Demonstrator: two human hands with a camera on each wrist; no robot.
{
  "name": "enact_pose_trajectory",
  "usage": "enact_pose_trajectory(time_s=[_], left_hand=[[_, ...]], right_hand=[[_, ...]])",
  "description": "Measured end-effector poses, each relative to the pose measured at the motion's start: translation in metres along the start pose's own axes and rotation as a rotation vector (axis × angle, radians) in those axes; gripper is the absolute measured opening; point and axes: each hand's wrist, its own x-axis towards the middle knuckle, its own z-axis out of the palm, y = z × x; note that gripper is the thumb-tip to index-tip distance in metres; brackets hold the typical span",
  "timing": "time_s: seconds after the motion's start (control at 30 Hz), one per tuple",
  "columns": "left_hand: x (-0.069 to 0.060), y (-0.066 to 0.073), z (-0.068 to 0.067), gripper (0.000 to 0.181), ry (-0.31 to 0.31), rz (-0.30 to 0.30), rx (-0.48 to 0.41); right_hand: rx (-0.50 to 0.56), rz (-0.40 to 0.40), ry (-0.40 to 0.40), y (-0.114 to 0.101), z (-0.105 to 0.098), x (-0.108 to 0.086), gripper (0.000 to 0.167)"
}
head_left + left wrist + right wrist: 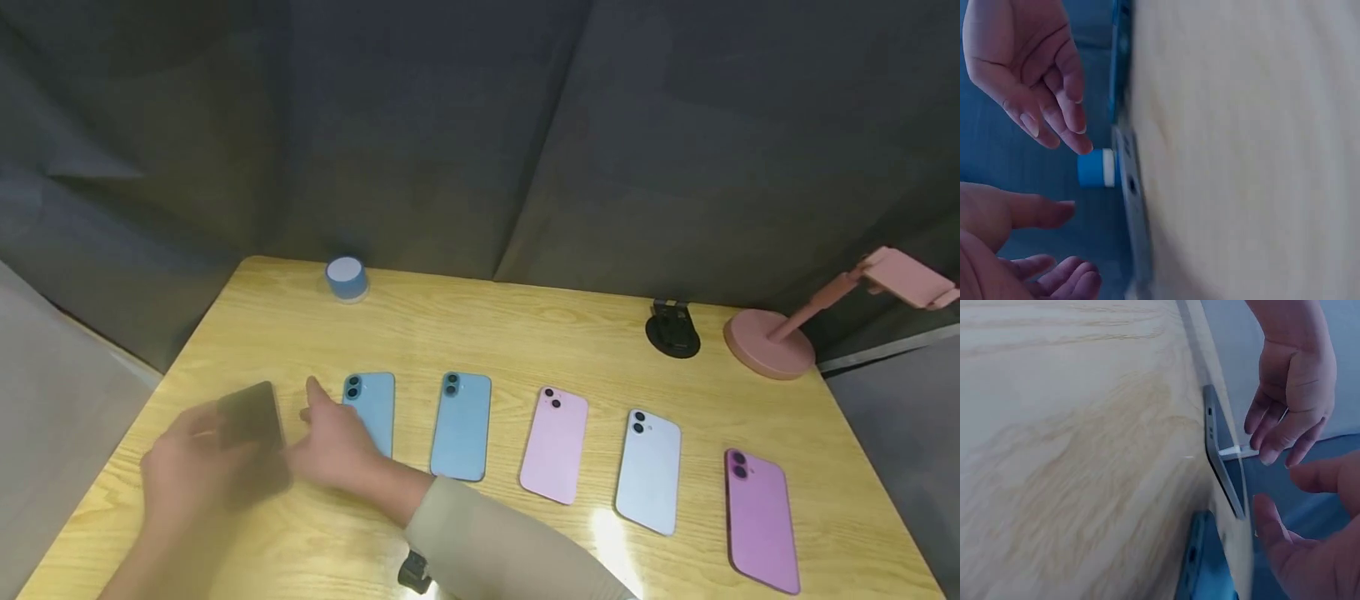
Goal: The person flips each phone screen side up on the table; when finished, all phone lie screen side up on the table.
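In the head view my left hand [183, 471], blurred, is at the left side of the wooden table, over the near-left part of a dark grey phone [251, 412]. Both wrist views show the edge of this phone [1134, 206] at the table surface, with the fingers apart from it. My right hand [333, 442] hovers between the dark phone and a light blue phone [377, 408], whose lower left it partly hides. Fingers of both hands are loosely bent, with nothing between them, in the right wrist view, left hand [1300, 387] and right hand [1316, 531] alike.
Right of the hands lie another blue phone [461, 425], a pink phone [555, 446], a white phone [648, 471] and a magenta phone [763, 521]. Behind them stand a blue-and-white round object [347, 279], a black folding stand [673, 329] and a pink phone stand [772, 342].
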Motion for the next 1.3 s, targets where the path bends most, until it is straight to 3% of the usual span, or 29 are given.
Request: enact_pose_trajectory(time_s=[0.13,0.23,0.43,0.63,0.8,1.0,1.3], left_hand=[[-0.003,0.015,0.009,0.064,0.004,0.149,0.089],[-0.005,0.023,0.017,0.053,-0.046,0.194,0.121],[-0.01,0.035,0.037,0.049,-0.152,0.244,0.082],[-0.022,0.062,0.051,0.044,-0.24,0.188,-0.075],[-0.026,0.08,0.061,0.048,-0.33,0.096,-0.072],[-0.022,0.089,0.071,0.054,-0.407,0.023,-0.162],[-0.016,0.09,0.075,0.051,-0.37,-0.048,-0.264]], right_hand=[[-0.042,-0.064,0.033,0.007,-0.016,-0.013,0.076],[-0.04,-0.11,0.057,0.017,-0.026,-0.021,0.065],[-0.023,-0.142,0.145,0.034,-0.045,-0.03,0.059],[-0.015,-0.017,0.156,0.043,-0.056,-0.033,0.065],[-0.026,0.055,0.126,0.05,-0.058,-0.032,0.069],[0.021,0.092,0.109,0.056,-0.056,-0.026,0.068],[0.206,0.135,0.124,0.055,-0.056,-0.021,0.067]])
